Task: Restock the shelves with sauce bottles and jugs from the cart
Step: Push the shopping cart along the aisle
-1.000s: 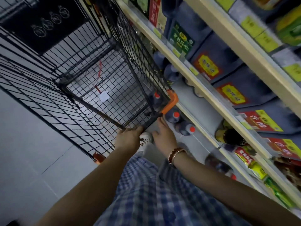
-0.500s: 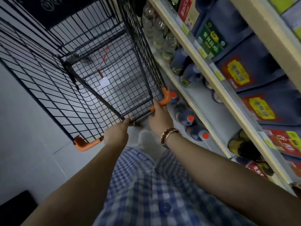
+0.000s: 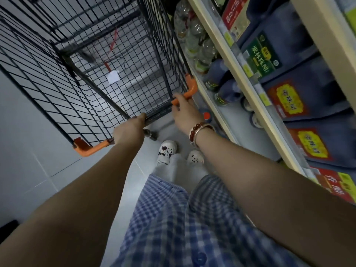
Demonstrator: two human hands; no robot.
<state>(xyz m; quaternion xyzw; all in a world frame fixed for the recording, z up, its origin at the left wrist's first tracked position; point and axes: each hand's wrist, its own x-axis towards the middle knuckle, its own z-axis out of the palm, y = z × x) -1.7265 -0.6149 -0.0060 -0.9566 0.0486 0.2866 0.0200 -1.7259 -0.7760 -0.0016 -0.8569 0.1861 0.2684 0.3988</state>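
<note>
A black wire cart (image 3: 92, 60) with orange corner guards stands in front of me, its basket holding only a white tag on a red string. My left hand (image 3: 131, 130) is closed around the cart's handle bar near its middle. My right hand (image 3: 183, 114), with a bead bracelet at the wrist, grips the handle beside the right orange corner (image 3: 190, 89). To the right, shelves (image 3: 240, 78) carry dark jugs with green, yellow and red labels (image 3: 264, 56). One red-capped bottle (image 3: 206, 115) shows on the low shelf just past my right hand.
Clear plastic bottles (image 3: 194, 41) fill the low shelf further ahead, close beside the cart's right side. Grey tiled floor (image 3: 28, 151) lies to the left of the cart. My white shoes (image 3: 166, 151) stand just behind the handle.
The cart has rolled forward along the shelves and my view has risen. Both hands stay on the handle. My shoes have come into view under it.
</note>
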